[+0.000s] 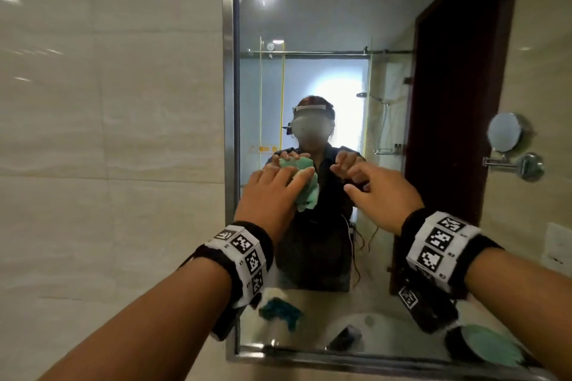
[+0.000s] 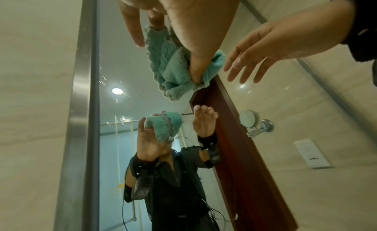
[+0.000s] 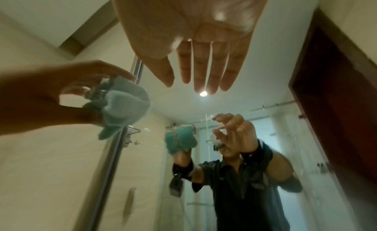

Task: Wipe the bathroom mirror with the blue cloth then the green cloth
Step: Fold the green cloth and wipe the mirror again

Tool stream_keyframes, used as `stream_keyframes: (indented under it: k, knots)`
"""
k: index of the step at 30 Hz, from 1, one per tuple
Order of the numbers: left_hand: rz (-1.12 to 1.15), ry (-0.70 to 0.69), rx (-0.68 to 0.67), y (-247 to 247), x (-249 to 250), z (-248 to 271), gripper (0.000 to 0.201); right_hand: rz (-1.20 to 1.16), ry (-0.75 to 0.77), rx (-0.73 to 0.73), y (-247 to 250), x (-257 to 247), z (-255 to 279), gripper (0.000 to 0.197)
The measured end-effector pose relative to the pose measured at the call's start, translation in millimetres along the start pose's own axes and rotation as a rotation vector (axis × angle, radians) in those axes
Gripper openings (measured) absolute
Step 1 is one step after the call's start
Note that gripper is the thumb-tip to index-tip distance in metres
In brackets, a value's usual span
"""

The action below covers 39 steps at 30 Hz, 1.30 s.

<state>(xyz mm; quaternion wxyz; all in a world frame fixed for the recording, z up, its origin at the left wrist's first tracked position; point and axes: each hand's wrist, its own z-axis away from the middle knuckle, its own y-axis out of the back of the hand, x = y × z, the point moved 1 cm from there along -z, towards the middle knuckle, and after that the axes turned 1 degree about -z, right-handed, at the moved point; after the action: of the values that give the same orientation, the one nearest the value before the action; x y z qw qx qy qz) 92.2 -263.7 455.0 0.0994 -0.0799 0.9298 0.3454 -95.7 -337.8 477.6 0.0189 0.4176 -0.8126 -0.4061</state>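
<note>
The bathroom mirror [image 1: 325,25] with a steel frame hangs straight ahead. My left hand [image 1: 278,189] pinches a crumpled green cloth [image 1: 309,192] between thumb and fingers, close to the glass at the mirror's lower left. In the left wrist view the thumb digs into the green cloth [image 2: 169,65]. My right hand [image 1: 374,189] hovers just right of it, fingers loose and holding nothing; its palm and straight fingers [image 3: 200,70] show in the right wrist view. A dark blue cloth [image 1: 280,311] appears only as a reflection low in the mirror, lying on the counter.
A round shaving mirror [image 1: 506,133] on a swing arm sticks out from the right wall, above a wall socket [image 1: 560,244]. Beige tile [image 1: 108,133] fills the left. The glass reflects a dark red door [image 1: 458,102], a shower screen and a second greenish item [image 1: 489,346].
</note>
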Motion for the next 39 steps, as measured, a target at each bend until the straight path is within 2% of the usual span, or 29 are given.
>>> stream_keyframes:
  k: [2,7,11,14,18,24,28,31,33,39]
  knots:
    - [-0.03,0.011,0.044,6.8,-15.4,-18.9,0.072,0.139,0.089,0.089,12.0,-4.4,-26.1,0.031]
    - [-0.021,0.026,0.086,23.0,-44.8,-68.0,0.076,0.406,0.248,0.191,35.0,-21.2,-89.6,0.051]
    - [0.009,0.071,0.138,35.9,-60.9,-109.3,0.078,0.428,0.249,0.264,37.2,-40.4,-134.0,0.067]
    - [0.062,0.08,0.108,32.4,-63.1,-124.8,0.078,0.469,0.208,0.183,30.4,-48.1,-155.8,0.077]
    - [0.081,0.087,0.134,7.4,-64.4,-122.1,0.077,0.559,0.181,0.142,21.8,-46.7,-158.2,0.089]
    - [0.051,0.047,0.177,-15.7,-68.4,-120.9,0.075,0.525,0.19,0.174,19.4,-46.8,-159.3,0.091]
    - [0.014,0.008,0.234,13.6,-78.5,-146.0,0.069,0.541,0.192,0.184,15.9,-44.1,-161.1,0.091]
    - [0.186,0.159,0.328,41.9,-88.8,-168.3,0.059,0.543,0.201,0.189,16.0,-43.0,-162.4,0.091]
    - [0.214,0.175,0.347,42.8,-85.8,-170.6,0.059,0.536,0.205,0.192,17.0,-43.0,-162.5,0.091]
    - [0.107,-0.05,0.227,-8.9,-62.7,-133.0,0.07,0.522,0.196,0.191,17.4,-45.7,-161.4,0.091]
